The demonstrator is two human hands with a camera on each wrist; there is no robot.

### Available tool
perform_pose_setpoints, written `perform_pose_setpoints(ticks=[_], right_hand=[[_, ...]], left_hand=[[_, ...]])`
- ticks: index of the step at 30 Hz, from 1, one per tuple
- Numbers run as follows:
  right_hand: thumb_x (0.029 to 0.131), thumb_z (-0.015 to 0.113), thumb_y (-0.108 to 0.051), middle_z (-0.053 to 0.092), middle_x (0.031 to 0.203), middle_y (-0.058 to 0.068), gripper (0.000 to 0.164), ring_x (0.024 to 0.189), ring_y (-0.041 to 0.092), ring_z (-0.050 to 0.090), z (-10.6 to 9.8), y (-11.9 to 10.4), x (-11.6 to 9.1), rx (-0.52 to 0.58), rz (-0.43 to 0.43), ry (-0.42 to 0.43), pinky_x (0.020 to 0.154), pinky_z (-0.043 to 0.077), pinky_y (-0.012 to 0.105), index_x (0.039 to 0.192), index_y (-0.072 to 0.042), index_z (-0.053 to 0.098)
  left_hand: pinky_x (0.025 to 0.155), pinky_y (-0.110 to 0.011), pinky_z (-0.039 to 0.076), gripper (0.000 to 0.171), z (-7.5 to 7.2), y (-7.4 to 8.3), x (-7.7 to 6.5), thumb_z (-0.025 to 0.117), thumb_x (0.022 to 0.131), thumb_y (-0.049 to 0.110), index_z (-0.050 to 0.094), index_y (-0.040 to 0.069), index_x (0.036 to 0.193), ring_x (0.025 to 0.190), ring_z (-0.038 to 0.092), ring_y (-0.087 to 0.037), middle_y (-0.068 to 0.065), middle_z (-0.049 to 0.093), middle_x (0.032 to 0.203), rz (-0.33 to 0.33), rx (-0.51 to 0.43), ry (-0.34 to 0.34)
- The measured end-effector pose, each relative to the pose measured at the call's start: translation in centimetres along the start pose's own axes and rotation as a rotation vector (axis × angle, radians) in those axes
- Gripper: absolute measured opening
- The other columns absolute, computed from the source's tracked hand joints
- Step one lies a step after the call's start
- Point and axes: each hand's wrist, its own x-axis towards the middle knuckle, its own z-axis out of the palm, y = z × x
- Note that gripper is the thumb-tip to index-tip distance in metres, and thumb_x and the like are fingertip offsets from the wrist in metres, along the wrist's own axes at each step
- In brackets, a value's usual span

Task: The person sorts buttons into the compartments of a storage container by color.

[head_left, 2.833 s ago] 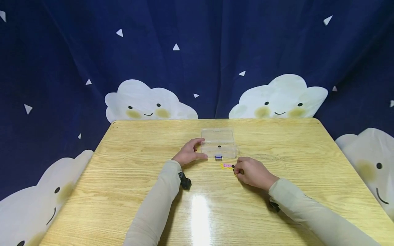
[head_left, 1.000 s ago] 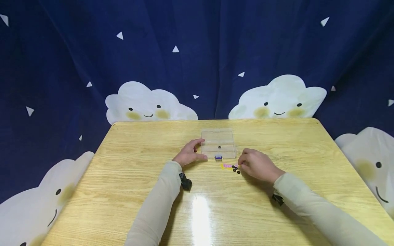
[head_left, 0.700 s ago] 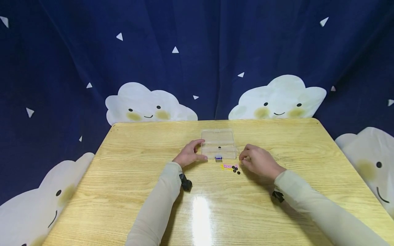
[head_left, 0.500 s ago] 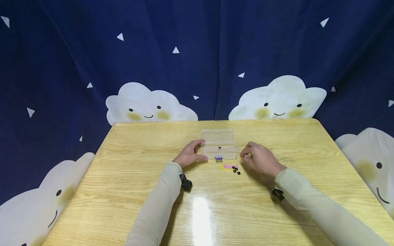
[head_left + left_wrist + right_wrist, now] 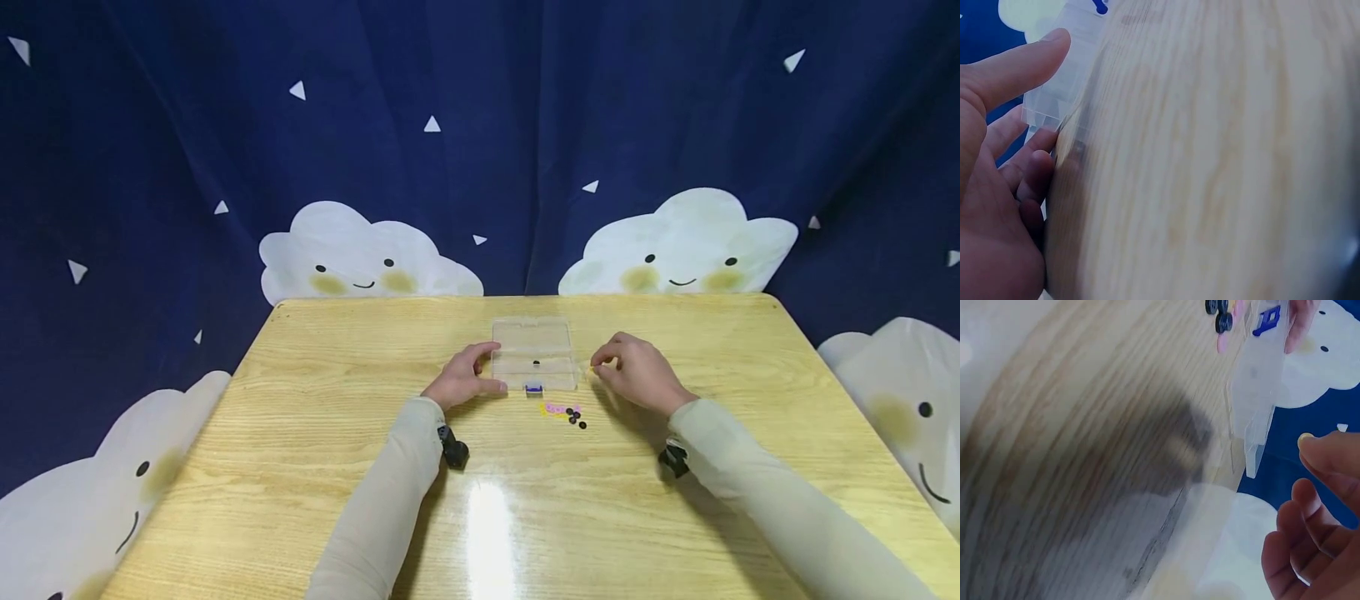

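A clear plastic box (image 5: 532, 381) lies with its lid (image 5: 531, 336) raised back; a blue latch (image 5: 533, 389) marks its front, and one small black piece (image 5: 536, 363) is inside. My left hand (image 5: 462, 377) holds the box's left end, thumb at the front corner and fingers farther back. Just beyond the right end, my right hand (image 5: 637, 373) pinches a small yellow piece (image 5: 1305, 436) between thumb and index finger, raised above the tabletop. The other fingers of that hand are loosely curled.
In front of the box lie several small pink pieces (image 5: 556, 409), yellow pieces (image 5: 543, 410) and black round pieces (image 5: 1224, 322). The wooden table (image 5: 360, 350) ends at a dark blue curtain (image 5: 495, 150) with cloud prints.
My right hand has moved from the small pieces away and rightward to the box's right end, carrying a yellow piece. The black pieces it covered now show. My left hand stays put.
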Motion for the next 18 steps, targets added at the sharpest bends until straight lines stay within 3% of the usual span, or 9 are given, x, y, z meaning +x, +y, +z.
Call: perform_pose_setpoints(ticks=[9, 18], right_hand=[[0.089, 0.070, -0.012, 0.067, 0.094, 0.011, 0.011, 0.073, 0.019, 0.059, -0.6, 1.1, 0.8, 0.009, 0.022, 0.051, 0.066, 0.047, 0.035, 0.095, -0.007, 0.077], [0.090, 0.068, -0.013, 0.066, 0.095, 0.014, 0.011, 0.075, 0.023, 0.061, -0.8, 1.6, 2.2, 0.013, 0.075, 0.031, 0.068, 0.050, 0.040, 0.095, -0.008, 0.077]], left_hand=[[0.097, -0.041, 0.041, 0.078, 0.1, 0.0, 0.1, 0.081, 0.084, 0.026, 0.042, 0.026, 0.151, 0.115, 0.045, -0.026, -0.007, 0.044, 0.149, 0.016, 0.015, 0.004], [0.095, -0.041, 0.042, 0.078, -0.1, -0.1, -0.2, 0.080, 0.085, 0.027, 0.041, 0.024, 0.152, 0.115, 0.045, -0.025, -0.008, 0.043, 0.150, 0.030, 0.007, -0.003]])
